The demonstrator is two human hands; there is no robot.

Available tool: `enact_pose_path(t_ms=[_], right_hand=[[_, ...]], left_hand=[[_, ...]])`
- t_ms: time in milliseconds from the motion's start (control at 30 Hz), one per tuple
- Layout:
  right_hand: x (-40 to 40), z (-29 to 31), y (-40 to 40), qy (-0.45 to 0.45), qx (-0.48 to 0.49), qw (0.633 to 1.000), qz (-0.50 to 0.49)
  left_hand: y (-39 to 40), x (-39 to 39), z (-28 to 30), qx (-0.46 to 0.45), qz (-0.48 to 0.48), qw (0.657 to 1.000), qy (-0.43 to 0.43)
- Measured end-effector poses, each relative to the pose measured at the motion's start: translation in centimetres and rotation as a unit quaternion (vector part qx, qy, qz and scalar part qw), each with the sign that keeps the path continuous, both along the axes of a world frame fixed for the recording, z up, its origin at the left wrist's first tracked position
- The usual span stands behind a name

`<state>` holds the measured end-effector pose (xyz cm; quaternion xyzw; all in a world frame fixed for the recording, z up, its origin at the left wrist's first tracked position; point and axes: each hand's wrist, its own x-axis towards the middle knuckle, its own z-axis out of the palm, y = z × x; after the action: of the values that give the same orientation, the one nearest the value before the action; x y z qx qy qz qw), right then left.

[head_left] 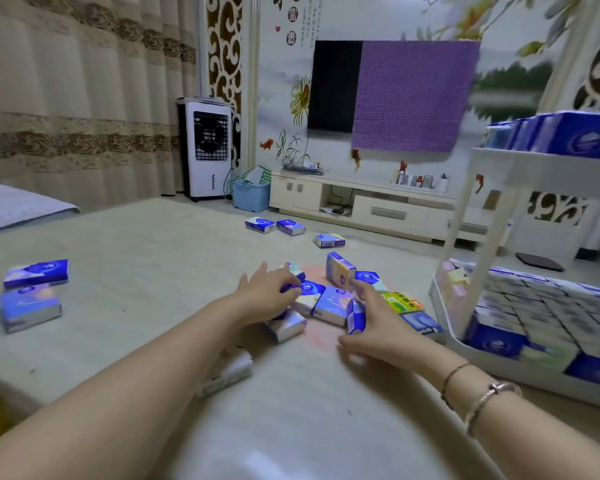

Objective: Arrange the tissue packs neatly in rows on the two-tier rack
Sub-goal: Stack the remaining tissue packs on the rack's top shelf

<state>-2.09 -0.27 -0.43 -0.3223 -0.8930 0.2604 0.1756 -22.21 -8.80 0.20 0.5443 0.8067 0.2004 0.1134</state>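
Scattered packs: a loose cluster of tissue packs point(331, 304) lies on the floor point(153, 271) just left of the rack; some flat, some on edge, several touching.
Outliers: two packs point(32, 292) well apart at far left; three more point(291, 230) further off toward the TV cabinet point(361, 206).
Rack: two-tier rack point(482, 209), white; lower tier already packed in rows, upper tier carries a row of blue packs.
Left hand: left hand point(267, 289) laid over the near-left packs, fingers curved down on them; whether it has closed on one I cannot tell.
Right hand: right hand point(378, 323) pressed against the side of an upright blue pack point(355, 315), fingers fairly straight, more pushing than gripping.
Handling (judgement): packs look light, soft-bodied, in slick film wrap; likely to slide or squash if squeezed hard.
Hold (judgement): take each across its short sides, or sweep several together between both palms.
Risk (judgement): a gathered stack may fan out when lifted.
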Motion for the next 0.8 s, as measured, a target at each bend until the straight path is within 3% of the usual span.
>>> enact_pose_path(t_ms=[100,267,433,633,733,800], right_hand=[[1.5,-0.9,-1.5,0.041,-0.027,0.998,-0.023],[1.6,-2.5,-2.2,0.143,0.018,0.987,-0.067],[0.3,-0.9,-1.1,0.307,-0.019,0.944,-0.118],[-3.8,1.0,-1.2,0.358,-0.203,0.911,-0.036],[-5.3,0.2,-0.4,0.363,-0.152,0.916,-0.075],[-5.2,-0.8,1.0,0.277,-0.045,0.952,-0.122]], left_hand=[[-1.2,0.8,0.5,0.049,0.028,0.998,0.031],[-3.4,2.2,-0.8,0.165,0.049,0.984,-0.035],[-2.5,3.2,0.0,0.156,-0.022,0.987,0.013],[-1.2,4.3,0.5,0.171,-0.077,0.974,0.124],[-1.5,3.0,0.7,0.196,-0.006,0.977,0.079],[-1.6,2.1,1.1,0.184,0.035,0.98,0.061]])
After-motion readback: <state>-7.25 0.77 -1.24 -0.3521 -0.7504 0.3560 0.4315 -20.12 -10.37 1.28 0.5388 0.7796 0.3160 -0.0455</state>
